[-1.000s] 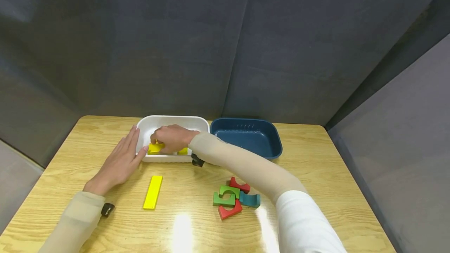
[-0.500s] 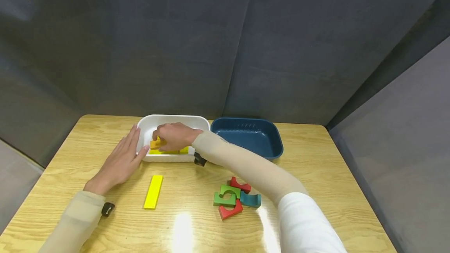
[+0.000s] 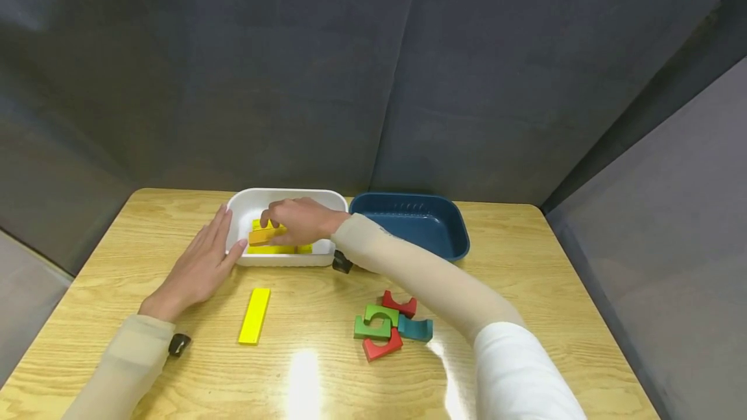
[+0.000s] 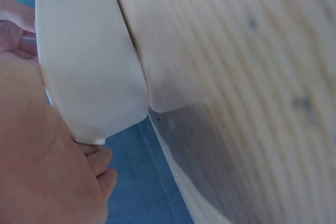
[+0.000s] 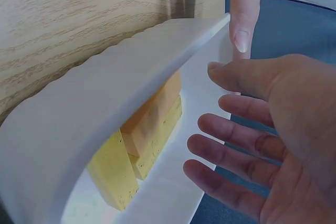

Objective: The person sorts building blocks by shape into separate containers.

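Several yellow blocks point(image 5: 116, 174) lie in the white tray point(image 3: 335, 203), and a darker yellow-orange block point(image 5: 152, 116) rests on top of one of them. Just above these blocks hovers my right hand point(image 3: 305, 220), its fingers spread and apart from them, with nothing held. My left hand point(image 3: 201, 261) rests against the tray's left end, fingers straight along the rim and the thumb at the front corner. In the left wrist view, the tray's outer wall point(image 4: 89, 51) hides much of that contact.
A flat yellow block point(image 3: 254, 316) lies on the wooden table in front of the tray. To the right are green point(image 3: 371, 328), red point(image 3: 382, 346) and blue point(image 3: 415, 328) arch-shaped blocks. A dark blue tray point(image 3: 408, 225) stands right beside the white one.
My right hand has let go of the yellow-orange block and drawn back to the right, its fingers loosening. The left hand has stayed at the tray's end.
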Motion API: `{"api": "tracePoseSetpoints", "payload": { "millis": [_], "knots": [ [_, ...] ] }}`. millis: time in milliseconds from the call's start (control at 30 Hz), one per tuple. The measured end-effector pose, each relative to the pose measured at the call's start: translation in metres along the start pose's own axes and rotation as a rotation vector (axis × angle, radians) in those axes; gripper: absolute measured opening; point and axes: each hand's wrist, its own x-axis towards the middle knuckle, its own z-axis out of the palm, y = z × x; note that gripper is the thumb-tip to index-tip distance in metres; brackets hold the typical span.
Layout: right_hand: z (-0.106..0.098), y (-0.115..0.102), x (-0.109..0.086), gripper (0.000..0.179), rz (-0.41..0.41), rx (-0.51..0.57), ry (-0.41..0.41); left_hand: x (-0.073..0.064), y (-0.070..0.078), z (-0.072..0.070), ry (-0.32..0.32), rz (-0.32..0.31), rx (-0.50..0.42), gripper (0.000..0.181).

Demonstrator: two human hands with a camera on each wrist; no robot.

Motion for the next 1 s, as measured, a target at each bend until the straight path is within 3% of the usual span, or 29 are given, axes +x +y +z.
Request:
{"api": "tracePoseSetpoints", "payload": {
  "millis": [600,1000],
  "knots": [
    [-0.002,-0.001,-0.013,0.047,-0.021,-0.032,0.018,0.0,-0.004,0.002,-0.003,-0.009,-0.005,0.085],
    [-0.006,-0.015,-0.028,0.047,-0.067,-0.049,0.08,0.0,-0.004,0.0,-0.011,-0.011,-0.003,0.085]
  ]
}}
